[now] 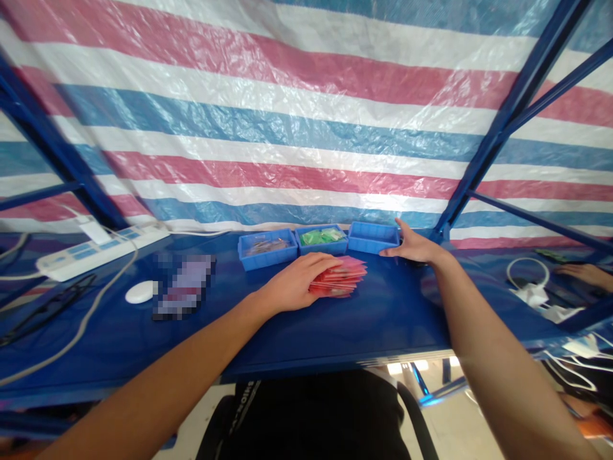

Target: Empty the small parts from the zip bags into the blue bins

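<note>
My left hand [299, 280] is wrapped over the left end of a stack of thin red packets [342, 278], which lies fanned on the blue table. At the right end of the right-hand blue bin [373, 239], my right hand [416, 245] has its thumb at the front corner and its fingers at the back corner. No contents show in that bin. Beside it stands a middle blue bin [322, 251] holding green packets [320, 236]. The left blue bin [269, 260] contains small clear packets [268, 245] that I cannot make out well.
Left on the table [287, 338] are a blurred-out flat object [186, 287], a white round object [140, 292], glasses [48, 306] and a power strip [103, 252] with cables. A striped sheet [297, 128] hangs behind. At far right are another person's hand [584, 275] and a white cable [527, 262].
</note>
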`<move>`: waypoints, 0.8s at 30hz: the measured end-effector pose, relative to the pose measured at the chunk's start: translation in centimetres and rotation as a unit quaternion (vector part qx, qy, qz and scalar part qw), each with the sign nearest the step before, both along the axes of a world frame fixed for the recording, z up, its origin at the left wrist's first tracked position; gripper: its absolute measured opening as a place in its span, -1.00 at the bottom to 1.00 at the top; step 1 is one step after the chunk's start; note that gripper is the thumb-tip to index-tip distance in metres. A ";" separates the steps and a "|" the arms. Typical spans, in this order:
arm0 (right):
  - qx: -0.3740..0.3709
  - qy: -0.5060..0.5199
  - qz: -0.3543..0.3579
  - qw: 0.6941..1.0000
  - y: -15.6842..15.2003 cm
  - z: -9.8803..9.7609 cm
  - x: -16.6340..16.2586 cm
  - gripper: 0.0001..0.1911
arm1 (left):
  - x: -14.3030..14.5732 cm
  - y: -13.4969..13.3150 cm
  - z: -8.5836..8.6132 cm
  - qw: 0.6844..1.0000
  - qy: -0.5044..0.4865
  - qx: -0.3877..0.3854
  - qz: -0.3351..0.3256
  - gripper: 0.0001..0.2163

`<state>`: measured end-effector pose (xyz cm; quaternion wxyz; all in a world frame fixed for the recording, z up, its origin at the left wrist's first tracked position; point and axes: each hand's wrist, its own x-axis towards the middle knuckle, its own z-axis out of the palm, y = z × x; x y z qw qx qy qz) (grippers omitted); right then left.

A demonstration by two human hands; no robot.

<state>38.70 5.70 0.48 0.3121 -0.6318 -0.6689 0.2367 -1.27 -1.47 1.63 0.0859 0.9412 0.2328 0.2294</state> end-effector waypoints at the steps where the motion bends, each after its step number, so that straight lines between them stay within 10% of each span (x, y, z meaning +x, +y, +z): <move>1: -0.008 -0.021 0.015 1.000 0.1 -0.1 0.2 0.42 | 0.0 0.0 0.0 1.000 0.003 -0.002 0.000 -0.25; 9: -0.024 -0.067 0.043 0.997 0.5 -0.4 0.6 0.30 | 0.0 0.1 0.0 1.000 -0.006 -0.018 -0.006 -0.28; 13: 0.085 -0.091 0.006 0.992 0.0 0.1 -0.7 0.30 | 0.0 0.2 -0.2 1.000 -0.014 -0.023 -0.008 -0.29; 18: 0.261 -0.013 0.108 0.959 -1.8 1.8 -5.4 -0.32 | -0.1 0.6 -0.7 0.999 -0.032 -0.018 -0.016 -0.31; 24: 0.135 0.048 0.263 0.954 -4.2 2.1 -10.4 -0.50 | -0.1 0.7 -1.1 0.998 -0.054 -0.022 -0.013 -0.43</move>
